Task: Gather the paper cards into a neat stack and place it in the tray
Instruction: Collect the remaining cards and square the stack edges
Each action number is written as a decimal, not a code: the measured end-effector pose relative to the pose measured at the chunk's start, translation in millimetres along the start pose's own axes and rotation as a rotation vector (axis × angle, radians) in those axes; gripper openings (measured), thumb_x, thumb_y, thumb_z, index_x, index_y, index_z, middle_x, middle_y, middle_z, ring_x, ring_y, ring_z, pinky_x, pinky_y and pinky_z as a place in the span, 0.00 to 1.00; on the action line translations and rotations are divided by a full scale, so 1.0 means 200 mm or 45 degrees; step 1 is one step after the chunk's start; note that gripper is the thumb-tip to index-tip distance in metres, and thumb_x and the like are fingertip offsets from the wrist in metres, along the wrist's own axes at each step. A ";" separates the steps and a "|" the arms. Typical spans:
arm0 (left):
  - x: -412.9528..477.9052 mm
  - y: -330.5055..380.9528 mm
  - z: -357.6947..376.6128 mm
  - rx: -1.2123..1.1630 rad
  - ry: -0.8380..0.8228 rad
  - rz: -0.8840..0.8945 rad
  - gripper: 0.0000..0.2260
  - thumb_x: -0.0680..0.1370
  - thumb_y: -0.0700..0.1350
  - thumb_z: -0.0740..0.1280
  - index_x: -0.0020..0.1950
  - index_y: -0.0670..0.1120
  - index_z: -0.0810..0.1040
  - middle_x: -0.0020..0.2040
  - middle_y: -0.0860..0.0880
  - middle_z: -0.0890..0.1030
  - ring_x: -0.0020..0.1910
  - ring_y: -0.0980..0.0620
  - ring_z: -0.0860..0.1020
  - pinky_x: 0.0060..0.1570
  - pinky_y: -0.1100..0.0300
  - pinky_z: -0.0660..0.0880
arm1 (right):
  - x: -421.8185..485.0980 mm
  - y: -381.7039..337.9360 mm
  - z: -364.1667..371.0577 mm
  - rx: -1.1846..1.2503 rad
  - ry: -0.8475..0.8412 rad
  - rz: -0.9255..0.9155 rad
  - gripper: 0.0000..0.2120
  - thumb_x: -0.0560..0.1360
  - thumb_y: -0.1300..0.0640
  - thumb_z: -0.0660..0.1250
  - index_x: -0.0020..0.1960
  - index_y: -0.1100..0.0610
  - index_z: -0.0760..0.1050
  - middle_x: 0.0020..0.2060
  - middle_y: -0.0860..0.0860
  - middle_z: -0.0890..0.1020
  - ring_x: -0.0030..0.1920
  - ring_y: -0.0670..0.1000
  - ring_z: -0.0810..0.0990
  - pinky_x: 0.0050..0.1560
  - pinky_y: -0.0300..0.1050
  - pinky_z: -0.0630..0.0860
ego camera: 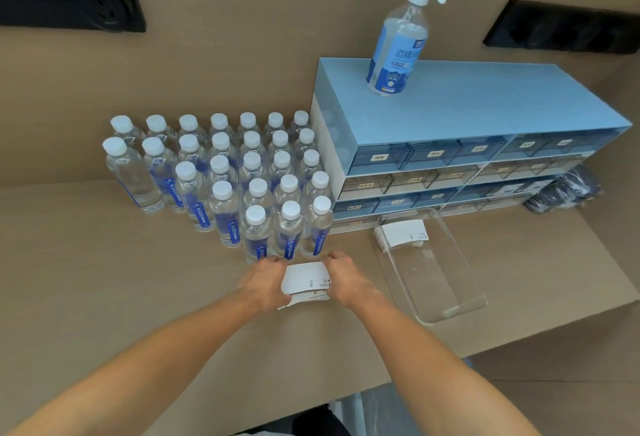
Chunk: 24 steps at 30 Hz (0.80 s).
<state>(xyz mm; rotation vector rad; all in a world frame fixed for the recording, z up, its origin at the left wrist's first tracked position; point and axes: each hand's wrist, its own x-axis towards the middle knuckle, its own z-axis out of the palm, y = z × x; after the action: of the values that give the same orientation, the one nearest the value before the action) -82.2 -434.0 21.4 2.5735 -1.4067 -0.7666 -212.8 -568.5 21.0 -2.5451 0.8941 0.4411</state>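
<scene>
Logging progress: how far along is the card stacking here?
Partly done. One stack of cards already lies at the far end of the clear tray. In hand: left hand and right hand squeeze a second card batch on the table, lower cards still askew. Left: square it and move it into the tray.

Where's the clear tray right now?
In the head view, the clear tray sits on the desk, right of both hands, its far end against the blue drawer unit.
</scene>
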 end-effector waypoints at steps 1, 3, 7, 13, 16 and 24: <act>0.00 0.01 0.01 0.000 -0.003 -0.020 0.28 0.69 0.51 0.74 0.67 0.47 0.73 0.61 0.48 0.77 0.60 0.47 0.76 0.56 0.53 0.78 | 0.01 0.02 0.00 0.001 -0.015 -0.022 0.23 0.69 0.69 0.69 0.64 0.60 0.73 0.63 0.53 0.71 0.58 0.58 0.76 0.60 0.51 0.77; 0.01 0.04 0.02 0.000 -0.011 -0.049 0.27 0.69 0.51 0.74 0.66 0.46 0.74 0.61 0.47 0.77 0.60 0.46 0.76 0.57 0.54 0.77 | 0.04 0.06 0.00 0.010 -0.045 -0.070 0.22 0.69 0.68 0.70 0.63 0.61 0.74 0.62 0.54 0.71 0.56 0.57 0.77 0.59 0.50 0.78; 0.02 0.07 0.06 0.014 -0.021 -0.113 0.28 0.70 0.53 0.75 0.67 0.46 0.72 0.63 0.46 0.76 0.62 0.45 0.74 0.59 0.54 0.76 | 0.07 0.10 0.00 0.053 -0.090 -0.146 0.22 0.69 0.66 0.70 0.63 0.60 0.74 0.62 0.54 0.71 0.57 0.57 0.77 0.60 0.49 0.77; 0.02 0.07 0.08 -0.078 -0.038 -0.172 0.31 0.70 0.55 0.74 0.70 0.48 0.69 0.65 0.48 0.74 0.65 0.47 0.73 0.60 0.54 0.75 | 0.09 0.13 0.01 0.076 -0.106 -0.220 0.22 0.71 0.65 0.69 0.64 0.60 0.73 0.65 0.54 0.70 0.61 0.57 0.75 0.64 0.51 0.74; 0.02 0.07 0.08 -0.071 -0.077 -0.164 0.37 0.68 0.57 0.75 0.72 0.48 0.66 0.67 0.48 0.72 0.67 0.47 0.71 0.64 0.55 0.72 | 0.09 0.14 0.01 0.071 -0.124 -0.248 0.23 0.72 0.64 0.69 0.66 0.60 0.72 0.66 0.54 0.69 0.62 0.57 0.75 0.65 0.51 0.74; 0.03 0.08 0.08 0.093 -0.117 -0.096 0.26 0.73 0.50 0.72 0.69 0.46 0.70 0.64 0.45 0.75 0.64 0.45 0.73 0.61 0.53 0.74 | 0.10 0.11 0.02 -0.046 -0.181 -0.265 0.24 0.71 0.63 0.71 0.65 0.60 0.72 0.63 0.56 0.72 0.60 0.58 0.76 0.63 0.51 0.75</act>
<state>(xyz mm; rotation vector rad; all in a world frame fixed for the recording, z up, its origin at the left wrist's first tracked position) -100.3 -446.3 9.9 2.6929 -1.3947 -0.8712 -213.3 -593.1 3.8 -2.5673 0.5681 0.5690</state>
